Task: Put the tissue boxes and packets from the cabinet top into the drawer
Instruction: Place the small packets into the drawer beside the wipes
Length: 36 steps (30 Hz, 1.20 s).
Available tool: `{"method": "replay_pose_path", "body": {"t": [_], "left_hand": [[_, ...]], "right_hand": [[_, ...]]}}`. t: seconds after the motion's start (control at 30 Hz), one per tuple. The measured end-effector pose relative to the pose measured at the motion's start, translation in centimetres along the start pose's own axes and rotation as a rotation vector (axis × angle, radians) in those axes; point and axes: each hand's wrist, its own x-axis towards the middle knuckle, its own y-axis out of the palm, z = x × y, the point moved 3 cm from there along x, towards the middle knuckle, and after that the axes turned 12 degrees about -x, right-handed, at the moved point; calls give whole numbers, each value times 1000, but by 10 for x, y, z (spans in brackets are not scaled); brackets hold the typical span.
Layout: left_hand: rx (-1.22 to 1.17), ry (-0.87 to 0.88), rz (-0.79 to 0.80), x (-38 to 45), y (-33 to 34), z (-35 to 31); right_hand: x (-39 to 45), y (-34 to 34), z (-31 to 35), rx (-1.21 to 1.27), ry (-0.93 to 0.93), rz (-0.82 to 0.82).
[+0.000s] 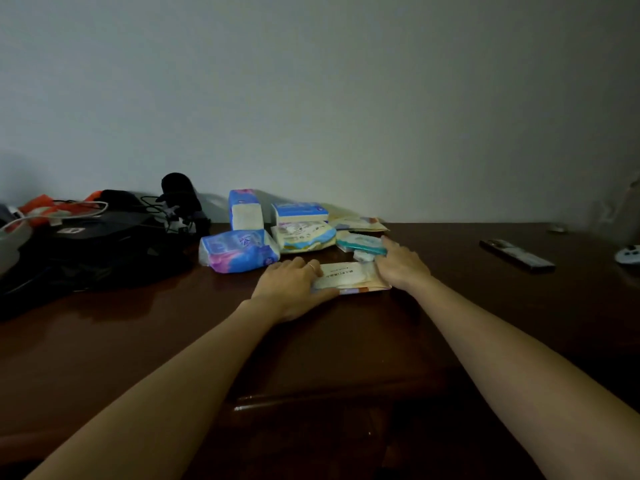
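Note:
A flat cream packet [349, 277] lies on the dark wooden cabinet top [138, 334]. My left hand [294, 285] grips its left end and my right hand [401, 261] holds its right end. Behind it sits a pile of tissue packs: a blue and pink soft pack [239, 251], an upright blue pack [245, 209], a blue and white box [299, 212], a pale wipes packet [304, 237], a teal packet [360, 244] and a flat cream packet [360, 223] at the back. The drawer front [311, 396] below the cabinet edge looks closed.
A black bag [86, 251] with cables, an orange item [45, 209] and a dark round object [178, 192] fill the left side. A dark remote control [517, 259] and a small white object [628, 256] lie on the right. A bare wall stands behind.

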Motion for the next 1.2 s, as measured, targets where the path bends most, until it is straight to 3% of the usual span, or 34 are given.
{"method": "replay_pose_path", "body": {"t": [0.13,0.23,0.37,0.43,0.63,0.9,1.07,1.13,1.2], "left_hand": [[13,-23,-52,8,-4,21],[53,-22,-47,12,-7,33],[79,-38,-123,12,-16,55],[91,-53,-166,11,-15,61],[127,-92,-191,11,-12,60],[200,-182,-127,-6,-16,37],[207,-234,-50,-51,-18,7],[149,-218,-117,-83,-18,-11],[79,-128,-331,-119,-22,-33]], "right_hand": [[39,-5,11,65,-8,-91],[61,-10,29,-170,-36,-123],[94,13,48,-191,-95,173],[106,30,50,-203,-105,234],[114,38,50,-243,-138,40],[15,27,13,-286,-137,30],[-68,9,6,-342,-138,-82],[-99,2,9,-321,-184,-150],[-135,-4,12,-221,-227,-243]]}}
